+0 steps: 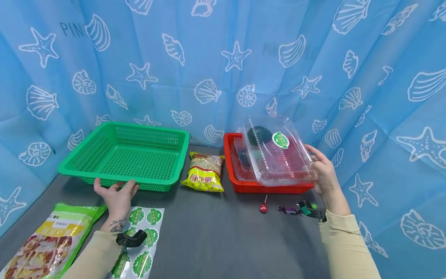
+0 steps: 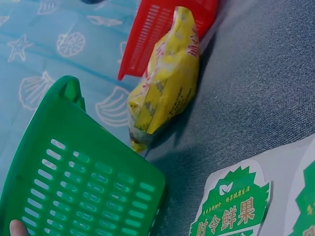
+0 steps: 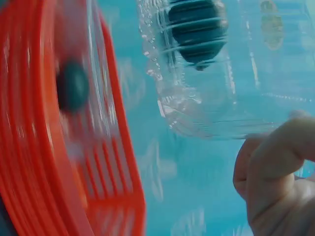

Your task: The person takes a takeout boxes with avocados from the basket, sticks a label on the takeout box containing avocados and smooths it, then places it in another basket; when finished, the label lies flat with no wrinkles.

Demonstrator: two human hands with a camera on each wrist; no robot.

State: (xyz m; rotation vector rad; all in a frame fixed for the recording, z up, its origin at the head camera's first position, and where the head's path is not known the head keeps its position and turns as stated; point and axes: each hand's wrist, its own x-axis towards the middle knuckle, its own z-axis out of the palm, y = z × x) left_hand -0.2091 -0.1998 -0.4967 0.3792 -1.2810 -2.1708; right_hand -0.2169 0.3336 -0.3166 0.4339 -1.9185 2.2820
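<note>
My right hand grips the right edge of a clear plastic clamshell box, tilted over the red basket. The box bears a round green sticker, and a dark green rounded fruit shows inside it. Another clear box, with a dark fruit, lies within the red basket. At the front wall of the green basket, my left hand rests its fingers near the rim; one fingertip shows against the slotted wall in the left wrist view.
A yellow bag of pasta stands between the baskets. In front lie a red lollipop and a purple wrapped candy. Nearer left are a sheet of green stickers and a large food bag. A blue curtain hangs behind.
</note>
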